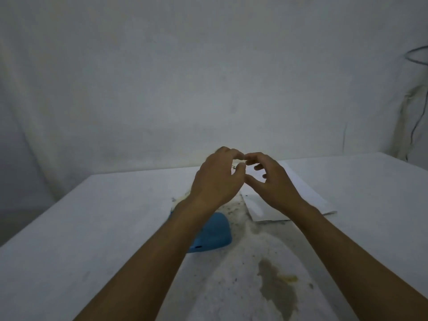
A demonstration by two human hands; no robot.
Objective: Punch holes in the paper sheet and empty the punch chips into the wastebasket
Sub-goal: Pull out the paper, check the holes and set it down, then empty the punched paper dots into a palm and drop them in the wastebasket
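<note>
A white paper sheet (298,193) lies flat on the white table (92,228), right of centre. My right hand (271,181) hovers over its near-left part with fingers spread and nothing in them. My left hand (217,179) is raised beside it with curled fingers, and its fingertips nearly touch those of the right hand. A tiny dark thing shows at the left fingertips; I cannot tell whether it is held. A blue plastic object (215,232) rests on the table, partly hidden under my left forearm. What it is cannot be made out.
Dark specks and crumbs (231,209) litter the table between the blue object and the sheet. A greyish stain (275,288) with a yellow bit (288,278) lies near me. Cables (414,126) hang at the far right against the white wall.
</note>
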